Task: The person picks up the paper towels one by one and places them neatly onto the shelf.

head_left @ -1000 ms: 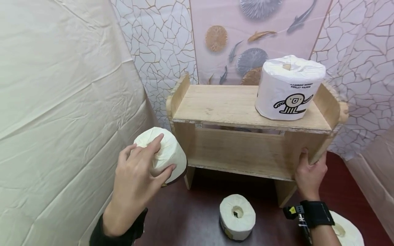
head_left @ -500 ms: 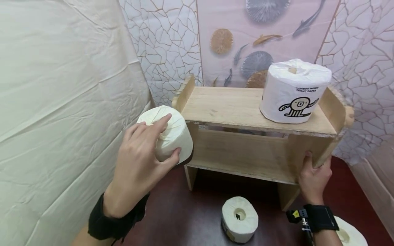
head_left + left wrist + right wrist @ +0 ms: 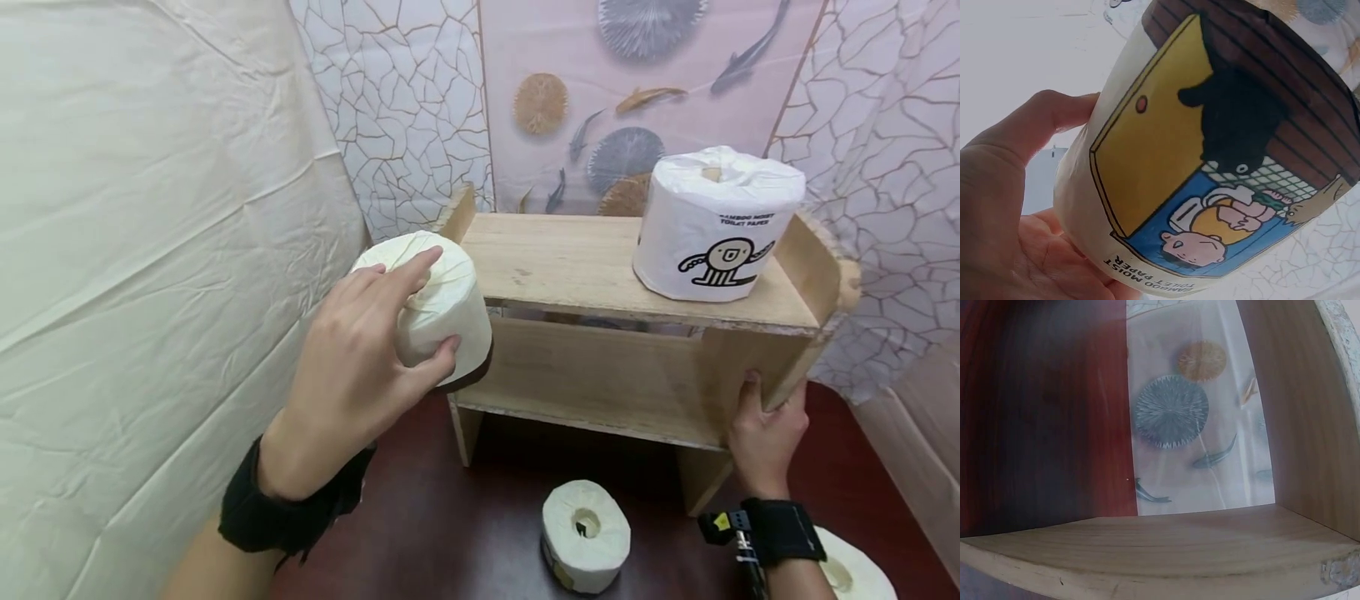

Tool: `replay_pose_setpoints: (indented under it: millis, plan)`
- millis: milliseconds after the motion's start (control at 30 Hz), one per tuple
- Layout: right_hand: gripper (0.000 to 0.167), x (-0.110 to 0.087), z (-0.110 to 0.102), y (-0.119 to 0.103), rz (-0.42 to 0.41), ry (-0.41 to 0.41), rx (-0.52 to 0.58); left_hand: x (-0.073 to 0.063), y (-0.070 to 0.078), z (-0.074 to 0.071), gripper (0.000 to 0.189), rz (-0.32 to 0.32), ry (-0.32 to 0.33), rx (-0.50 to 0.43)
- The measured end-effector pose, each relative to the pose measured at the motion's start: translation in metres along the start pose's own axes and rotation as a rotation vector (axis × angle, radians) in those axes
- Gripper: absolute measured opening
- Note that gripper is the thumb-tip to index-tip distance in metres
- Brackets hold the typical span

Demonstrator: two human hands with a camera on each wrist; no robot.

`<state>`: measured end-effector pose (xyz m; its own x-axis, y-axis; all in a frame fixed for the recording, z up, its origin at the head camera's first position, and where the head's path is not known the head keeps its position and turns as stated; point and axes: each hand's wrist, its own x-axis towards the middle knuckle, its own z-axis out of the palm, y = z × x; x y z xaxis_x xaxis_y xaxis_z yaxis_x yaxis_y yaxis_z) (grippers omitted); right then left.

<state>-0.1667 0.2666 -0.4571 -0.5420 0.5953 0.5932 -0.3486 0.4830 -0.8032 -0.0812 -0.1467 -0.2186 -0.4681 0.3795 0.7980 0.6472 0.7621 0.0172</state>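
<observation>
My left hand (image 3: 356,358) grips a wrapped toilet paper roll (image 3: 467,304) from above, at the left end of a small two-tier wooden shelf (image 3: 555,254). In the left wrist view, the wrapper of that toilet paper roll (image 3: 1147,169) shows a cartoon with a yellow door and a black cat. My right hand (image 3: 765,437) holds the edge of the shelf's right side panel, below the top board. The right wrist view shows only a wooden panel (image 3: 1179,550) and no fingers. On the top board, toward the right, another toilet paper roll (image 3: 716,221) stands upright.
On the dark red table (image 3: 420,533), a toilet paper roll (image 3: 592,554) stands in front of the shelf. Another roll (image 3: 866,567) is partly hidden by my right forearm. A cream cloth wall (image 3: 187,250) rises close on the left, and a patterned backdrop (image 3: 420,108) hangs behind.
My left hand has lifted its toilet paper roll and carried it to the right, to the shelf's left end. My right hand keeps its hold on the panel. The view has shifted slightly.
</observation>
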Motion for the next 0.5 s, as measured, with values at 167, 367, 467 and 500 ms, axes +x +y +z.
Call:
replay_pose_setpoints:
  millis: [167, 367, 467, 500]
  plan:
    - [0.042, 0.0, 0.0, 0.0, 0.005, 0.007, -0.012, 0.017, 0.001, -0.001, 0.069, 0.011, -0.03, -0.029]
    - [0.041, 0.0, 0.0, 0.002, -0.001, 0.014, -0.01, 0.038, 0.0, 0.001, 0.069, -0.004, -0.086, -0.083]
    - [0.041, 0.0, 0.001, 0.002, -0.012, 0.02, -0.006, 0.048, 0.0, 0.003, 0.071, -0.02, -0.13, -0.095]
    - [0.04, 0.0, 0.001, 0.002, -0.014, 0.021, -0.005, 0.05, 0.0, 0.003, 0.071, -0.025, -0.144, -0.097]
